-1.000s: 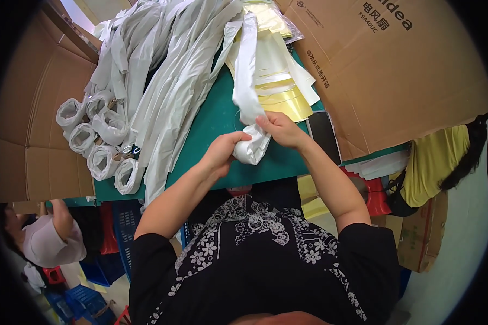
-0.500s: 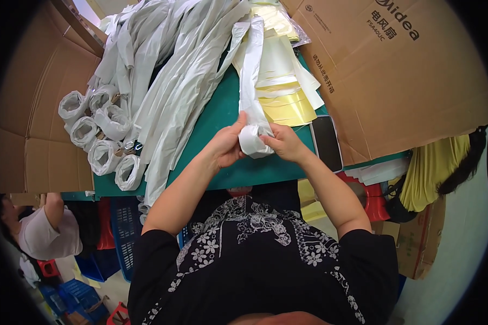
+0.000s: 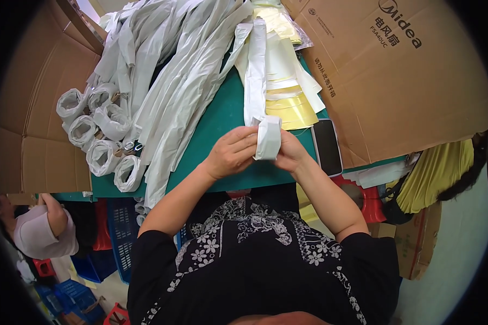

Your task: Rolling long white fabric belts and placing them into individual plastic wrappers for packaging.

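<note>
Between my hands is a white roll (image 3: 269, 138), wound from a long white plastic-wrapped strip (image 3: 256, 70) that runs away from me over the table. My left hand (image 3: 235, 150) grips the roll's left side, its fingers bent against it. My right hand (image 3: 290, 149) holds the right side, with part of its fingers hidden behind the roll. Left of my hands lie more long white strips (image 3: 192, 81) in a heap. Several finished-looking white rolls (image 3: 103, 157) stand on end at the table's left.
Yellow and white sheets (image 3: 290, 103) lie beyond my right hand, beside a dark phone (image 3: 327, 146). A large cardboard box (image 3: 385, 92) borders the right; cardboard (image 3: 54, 124) also stands at left. The green table (image 3: 217, 122) ends before my body. Another person (image 3: 46, 230) sits at lower left.
The roll has turned upright and moved slightly up and to the right. My left hand has shifted onto its side, and my right thumb has left its front face.
</note>
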Tool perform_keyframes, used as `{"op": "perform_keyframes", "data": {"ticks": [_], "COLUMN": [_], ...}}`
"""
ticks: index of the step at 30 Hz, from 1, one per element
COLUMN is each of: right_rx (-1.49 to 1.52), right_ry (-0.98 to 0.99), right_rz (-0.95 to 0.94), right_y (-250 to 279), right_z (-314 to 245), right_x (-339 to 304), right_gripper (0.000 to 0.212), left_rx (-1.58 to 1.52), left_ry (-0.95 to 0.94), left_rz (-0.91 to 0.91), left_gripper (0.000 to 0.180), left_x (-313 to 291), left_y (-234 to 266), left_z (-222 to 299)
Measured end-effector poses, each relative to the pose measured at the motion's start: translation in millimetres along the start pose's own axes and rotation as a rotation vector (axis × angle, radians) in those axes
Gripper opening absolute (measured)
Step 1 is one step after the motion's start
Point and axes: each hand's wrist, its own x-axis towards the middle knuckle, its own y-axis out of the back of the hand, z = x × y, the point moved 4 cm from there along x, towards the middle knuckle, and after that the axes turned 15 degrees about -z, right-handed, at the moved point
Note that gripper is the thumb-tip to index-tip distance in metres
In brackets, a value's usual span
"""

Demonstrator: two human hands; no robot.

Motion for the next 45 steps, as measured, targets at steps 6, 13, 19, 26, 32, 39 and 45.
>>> {"op": "perform_keyframes", "data": {"ticks": [6, 13, 19, 26, 32, 39, 45], "right_rx": [0.066, -0.473, -0.643, -0.211, -0.048, -0.713, -0.937], "right_ry": [0.121, 0.013, 0.065, 0.09, 0.105, 0.151, 0.169], "right_rz": [-0.247, -0.202, 0.041, 0.035, -0.233, -0.356, -0.317], "right_y": [-8, -4, -11, -21, -32, -28, -32], "right_z": [-18, -26, -22, -4, -7, -19, -16], "right_x": [14, 11, 9, 2, 14, 18, 15], "right_gripper": [0.044, 0.046, 0.025, 0.032, 0.037, 0.052, 0.047], "left_rx": [-0.516, -1.085, -1.363, -0.18, -0.065, -0.425, -1.021], "left_ry": [0.197, 0.82, 0.965, 0.231, 0.096, 0.151, 0.7], "left_rz": [0.038, 0.115, 0.101, 0.055, -0.017, -0.041, -0.114], "left_gripper": [0.017, 0.027, 0.034, 0.036, 0.03, 0.019, 0.022], "left_x": [0, 3, 6, -7, -6, -7, -11], "left_y": [0, -3, -1, 13, 22, 27, 11], "left_z": [6, -17, -40, -7, 10, 5, -3]}}
